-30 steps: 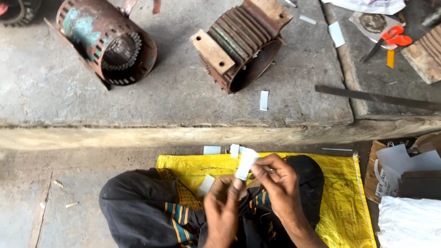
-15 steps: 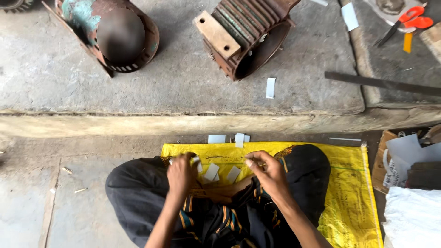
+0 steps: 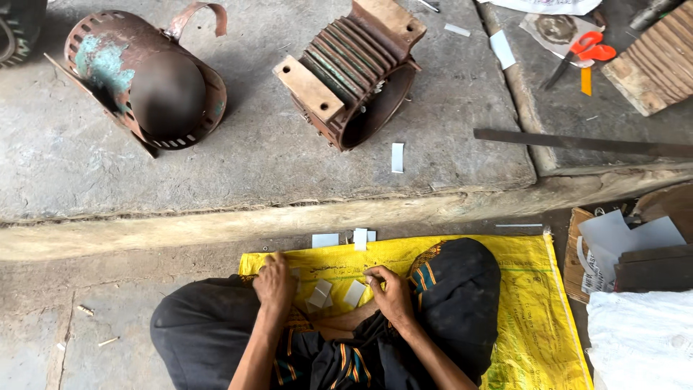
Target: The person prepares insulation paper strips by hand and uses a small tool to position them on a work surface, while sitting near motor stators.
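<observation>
I sit cross-legged on a yellow woven sack (image 3: 534, 318). My left hand (image 3: 275, 284) rests palm down on the sack, fingers near several small white paper strips (image 3: 321, 294) lying between my knees. My right hand (image 3: 388, 291) is curled beside one white strip (image 3: 354, 292), fingertips touching or pinching its edge. More white strips (image 3: 359, 237) lie at the sack's far edge, by the concrete step.
On the raised concrete slab stand a rusty motor housing (image 3: 148, 83) with green patches and a finned stator casing (image 3: 351, 72). A lone white strip (image 3: 397, 157) lies near the casing. Red-handled scissors (image 3: 581, 54), a flat metal bar (image 3: 585, 142), and paper sheets in a box (image 3: 621, 245) are right.
A second ago both hands were raised, holding a white strip between them. They have come down to the sack, and the strip now lies among the others.
</observation>
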